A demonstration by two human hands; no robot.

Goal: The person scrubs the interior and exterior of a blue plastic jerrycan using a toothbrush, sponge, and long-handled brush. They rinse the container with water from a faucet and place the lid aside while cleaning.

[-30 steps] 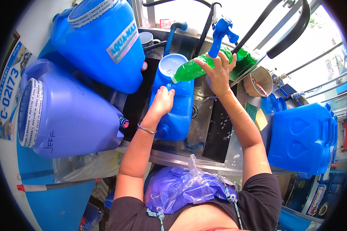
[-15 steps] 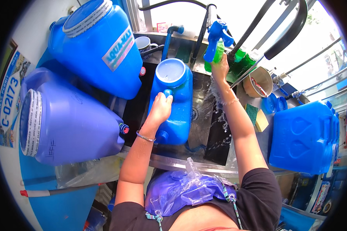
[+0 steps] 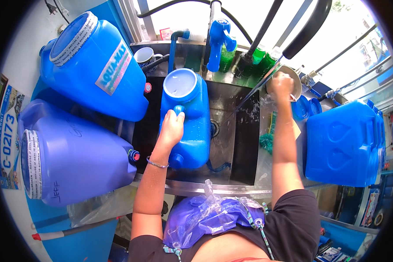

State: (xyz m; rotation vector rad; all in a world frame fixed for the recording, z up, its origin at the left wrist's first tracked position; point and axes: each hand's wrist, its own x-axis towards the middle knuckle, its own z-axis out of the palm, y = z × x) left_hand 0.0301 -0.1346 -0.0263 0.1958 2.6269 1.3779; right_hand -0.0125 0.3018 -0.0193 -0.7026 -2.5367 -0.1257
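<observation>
My left hand (image 3: 173, 129) is closed around the handle of a wet blue water jug (image 3: 195, 139). The jug stands in the dark sink (image 3: 244, 153), its wide white-topped cap towards the window. Over at the right, my right hand (image 3: 282, 85) is inside the rim of a beige pot (image 3: 293, 74). Its fingers are curled, and whatever they hold is hidden. A blue tap (image 3: 218, 39) hangs over the far side of the sink, in front of several green bottles (image 3: 256, 59). A green scrubber (image 3: 267, 143) lies beside my right forearm.
At the left, a blue container (image 3: 105, 65) and a purple-blue container (image 3: 78, 148) lean towards the sink. Another blue jug (image 3: 340, 144) stands at the right, near blue lids (image 3: 301, 107). A mug (image 3: 144, 56) sits behind the sink; black hoses (image 3: 308, 37) cross above.
My right hand has moved right and nearer, from beside the tap and a green bottle to the beige pot. Water splashing beneath it has lessened. My left hand keeps its grip on the jug.
</observation>
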